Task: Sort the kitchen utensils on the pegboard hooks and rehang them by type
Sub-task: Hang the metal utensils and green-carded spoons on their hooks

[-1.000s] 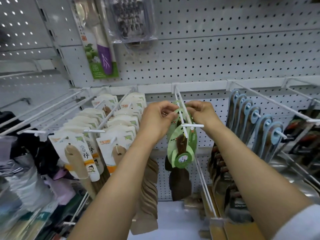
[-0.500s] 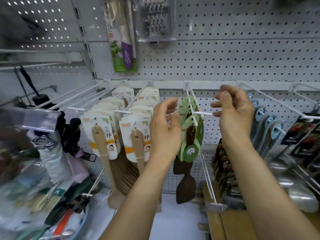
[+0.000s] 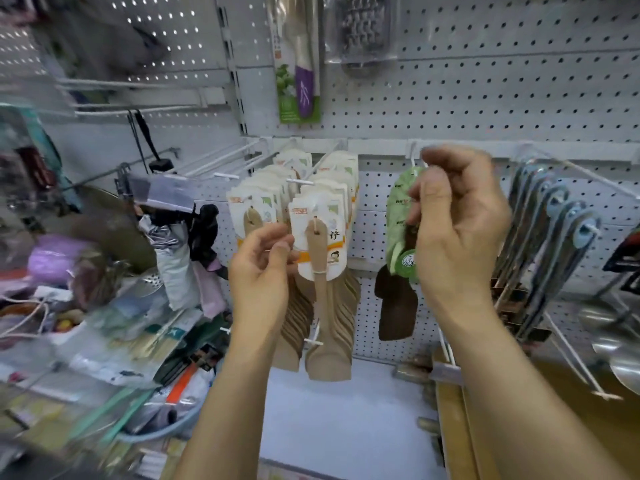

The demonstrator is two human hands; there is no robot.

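Left fingers (image 3: pixel 277 249): curled, thumb against index. They sit at the lower edge of the front white card; can't tell if they pinch the card or just touch it.
Left hand (image 3: pixel 261 271): raised in front of the light wooden spatulas (image 3: pixel 320 299), overlapping the left row.
Right fingers (image 3: pixel 433 192): curled loosely at the top of the green card. A grip looks likely, but the frame is blurred and the hand hides the contact, so not confirmed.
Right hand (image 3: pixel 457 233): covers the right side of the green-carded dark spatula (image 3: pixel 398 271) and the hook (image 3: pixel 414 161) above it.
Task item: dark spatula hangs vertical, long axis straight down, blade below the card, just left of the right palm. Whether the card is on the hook wire can't be seen.
Key relation: the dark spatula is touching or just beside the right hand and apart from the left, so the right hand is nearer. Hook wire runs out from the pegboard (image 3: pixel 485 98) toward the camera, so my read is that any on/off move goes along that axis, card hole in line with the wire.
Light spatulas: two packed rows on neighbouring hooks, left of the green card, all same type.
Further right: metal ladles (image 3: pixel 554 244) with blue hang loops on their own hook, near the right wrist.
Above: carded knife (image 3: pixel 301 64) and a grater (image 3: pixel 363 29) on the upper board.
Far left: blurred clutter, unreadable.
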